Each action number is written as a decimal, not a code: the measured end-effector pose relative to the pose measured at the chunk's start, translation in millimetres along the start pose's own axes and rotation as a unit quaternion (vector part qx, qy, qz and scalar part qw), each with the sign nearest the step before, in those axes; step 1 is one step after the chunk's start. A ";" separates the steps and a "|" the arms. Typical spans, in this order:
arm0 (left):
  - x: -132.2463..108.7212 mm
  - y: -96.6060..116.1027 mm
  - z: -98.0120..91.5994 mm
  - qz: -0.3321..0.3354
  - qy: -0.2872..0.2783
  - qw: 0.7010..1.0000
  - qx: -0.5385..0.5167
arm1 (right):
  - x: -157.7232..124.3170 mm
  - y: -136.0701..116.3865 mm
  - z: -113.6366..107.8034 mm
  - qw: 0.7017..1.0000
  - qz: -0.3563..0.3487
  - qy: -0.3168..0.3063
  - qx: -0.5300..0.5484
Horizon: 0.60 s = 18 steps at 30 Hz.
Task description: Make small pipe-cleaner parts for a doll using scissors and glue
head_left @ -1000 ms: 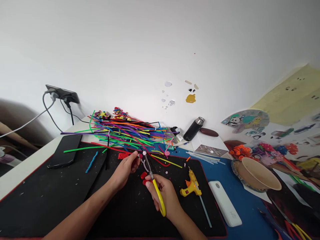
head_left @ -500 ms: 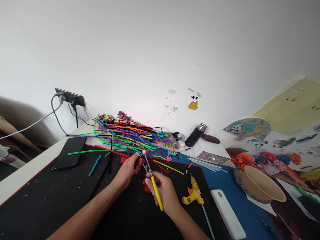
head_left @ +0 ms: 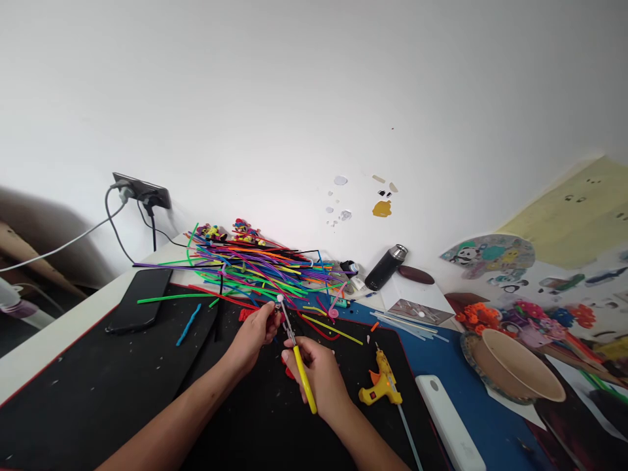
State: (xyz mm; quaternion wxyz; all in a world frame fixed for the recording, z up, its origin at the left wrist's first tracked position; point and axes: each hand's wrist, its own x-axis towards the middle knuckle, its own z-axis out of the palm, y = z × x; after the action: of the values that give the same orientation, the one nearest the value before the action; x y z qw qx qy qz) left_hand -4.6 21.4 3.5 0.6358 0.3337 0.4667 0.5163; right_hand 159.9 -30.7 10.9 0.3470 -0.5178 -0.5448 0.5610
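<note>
My right hand point(head_left: 321, 378) is closed around yellow-handled scissors point(head_left: 305, 379), whose metal blades point up and away over the black mat point(head_left: 235, 418). At the blade tips a small white piece point(head_left: 280, 298) shows; whether the blades touch it is unclear. My left hand point(head_left: 256, 332) is beside the blades, its thumb and fingers pinched on something too small to make out. Red fuzzy pieces point(head_left: 246, 314) lie partly hidden behind my hands.
Colorful pipe cleaners point(head_left: 255, 265) are heaped by the wall. A black phone point(head_left: 140, 301) lies left; a yellow glue gun point(head_left: 381, 381), white power bank point(head_left: 449, 422), black bottle point(head_left: 385, 267) and beige bowl point(head_left: 523, 366) stand or lie right.
The view has shifted slightly, so the scene sits a little further right. The scissor tips and white piece are slightly nearer my left hand. Both hands keep their hold.
</note>
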 end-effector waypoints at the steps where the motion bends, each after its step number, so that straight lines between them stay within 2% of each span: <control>1: 0.1 0.3 -0.1 0.001 0.001 1.000 -0.002 | 0.0 0.8 0.4 1.000 -0.001 0.001 -0.003; 12: 5.4 -2.4 -4.3 0.007 0.005 1.000 -0.023 | -4.5 -1.8 4.2 0.999 0.002 0.004 -0.041; 18: 5.1 2.7 -5.5 0.003 0.039 0.999 -0.021 | -11.0 -9.8 4.5 0.996 0.054 -0.061 0.025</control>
State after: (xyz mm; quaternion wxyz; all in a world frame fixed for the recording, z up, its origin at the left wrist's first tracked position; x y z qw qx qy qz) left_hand -10.5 26.7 2.8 0.6226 0.3016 0.4791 0.5402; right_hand 156.4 -40.6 22.0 0.2954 -0.5025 -0.5216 0.6230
